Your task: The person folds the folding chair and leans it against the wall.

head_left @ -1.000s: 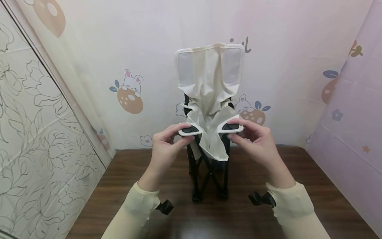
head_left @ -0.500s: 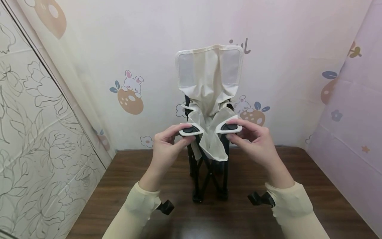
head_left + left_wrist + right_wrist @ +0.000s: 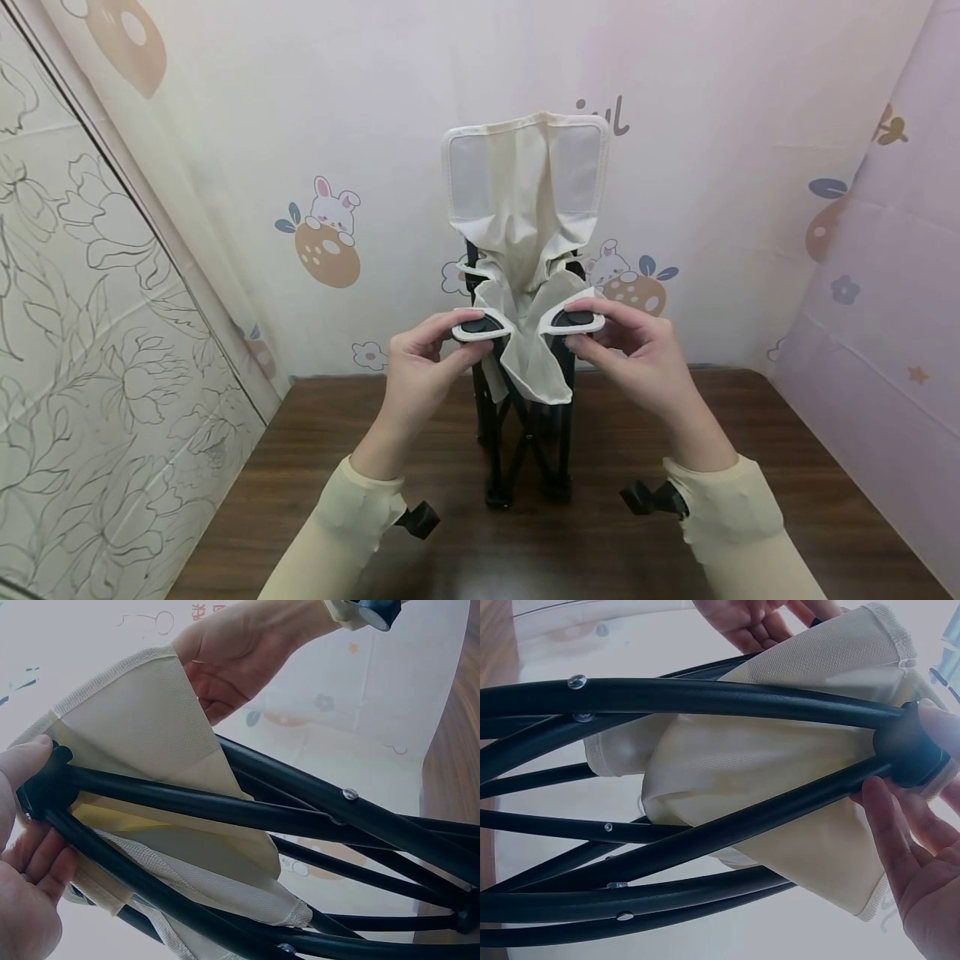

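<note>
A small folding chair with a cream fabric seat and back (image 3: 528, 179) stands upright on the table, its black tube frame (image 3: 528, 437) drawn narrow. My left hand (image 3: 420, 358) pinches the left front corner (image 3: 480, 327) of the seat, thumb below and fingers above the black corner cap. On the other side my right hand (image 3: 645, 350) grips the matching right corner (image 3: 573, 319) the same way. Seat fabric sags in folds between the two corners. In the left wrist view, black tubes (image 3: 187, 802) run from a corner joint (image 3: 52, 784); the right wrist view shows the other joint (image 3: 907, 746).
The chair's feet rest on a dark brown wooden table (image 3: 300, 500). Close behind hangs a pale curtain (image 3: 375, 125) printed with rabbits and strawberries. A panel with line-drawn flowers (image 3: 97, 333) stands at the left, and a lilac curtain (image 3: 877, 333) at the right.
Both hands keep hold of the seat corners. The right hand and its corner have shifted slightly left, so the two corners are a little closer together.
</note>
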Demonstrator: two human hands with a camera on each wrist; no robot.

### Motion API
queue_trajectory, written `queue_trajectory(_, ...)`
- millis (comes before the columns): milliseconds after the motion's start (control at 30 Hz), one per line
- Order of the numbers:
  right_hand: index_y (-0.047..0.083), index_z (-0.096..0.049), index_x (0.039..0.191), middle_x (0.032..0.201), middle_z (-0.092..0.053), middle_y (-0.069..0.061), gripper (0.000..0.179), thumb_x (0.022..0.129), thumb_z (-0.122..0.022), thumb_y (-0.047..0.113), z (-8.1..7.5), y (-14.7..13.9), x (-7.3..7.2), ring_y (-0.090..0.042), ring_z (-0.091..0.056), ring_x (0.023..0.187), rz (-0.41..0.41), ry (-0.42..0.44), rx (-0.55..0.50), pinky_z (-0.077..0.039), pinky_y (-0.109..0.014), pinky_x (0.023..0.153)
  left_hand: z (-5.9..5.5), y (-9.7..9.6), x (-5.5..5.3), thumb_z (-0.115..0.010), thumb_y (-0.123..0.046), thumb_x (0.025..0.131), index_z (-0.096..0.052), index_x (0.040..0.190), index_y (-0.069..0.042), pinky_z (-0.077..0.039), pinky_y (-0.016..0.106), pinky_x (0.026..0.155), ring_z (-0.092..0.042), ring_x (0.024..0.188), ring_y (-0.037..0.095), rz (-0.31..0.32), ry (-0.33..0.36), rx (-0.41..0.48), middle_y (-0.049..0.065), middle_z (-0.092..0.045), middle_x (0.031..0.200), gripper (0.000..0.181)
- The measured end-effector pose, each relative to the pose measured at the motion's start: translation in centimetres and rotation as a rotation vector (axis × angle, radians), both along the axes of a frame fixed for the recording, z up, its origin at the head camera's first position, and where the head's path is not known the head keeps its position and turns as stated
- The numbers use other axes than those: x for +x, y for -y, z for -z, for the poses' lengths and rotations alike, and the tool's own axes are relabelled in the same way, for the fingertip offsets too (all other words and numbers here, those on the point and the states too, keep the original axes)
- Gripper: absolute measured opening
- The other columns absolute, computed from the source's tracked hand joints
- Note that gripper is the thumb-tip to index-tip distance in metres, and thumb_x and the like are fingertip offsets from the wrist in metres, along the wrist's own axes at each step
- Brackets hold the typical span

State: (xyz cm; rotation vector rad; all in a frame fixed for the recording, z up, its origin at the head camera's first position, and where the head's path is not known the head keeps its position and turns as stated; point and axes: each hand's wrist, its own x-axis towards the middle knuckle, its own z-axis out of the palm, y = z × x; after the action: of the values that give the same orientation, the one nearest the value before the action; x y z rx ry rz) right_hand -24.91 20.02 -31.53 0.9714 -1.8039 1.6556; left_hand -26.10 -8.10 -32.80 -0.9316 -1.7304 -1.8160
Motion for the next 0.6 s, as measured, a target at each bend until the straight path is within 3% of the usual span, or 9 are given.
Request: queue_trajectory(600, -0.007, -0.075, 0.123, 0.106, -0.079, -0.006, 0.046, 0.081, -0.078, -0.027, 0.01, 0.19, -0.13, -0.012, -0.069, 0.07, 0.019, 0.007, 0.014, -0.052, -0.019, 0.059, -0.16, -0.31, 0.12, -0.085, 0.007, 0.089, -0.08, 0.122, 0.001, -0.059, 0.031, 0.097, -0.072, 0.112, 0.028, -0.007, 0.021, -0.01, 0.01, -0.08, 0.119, 0.035)
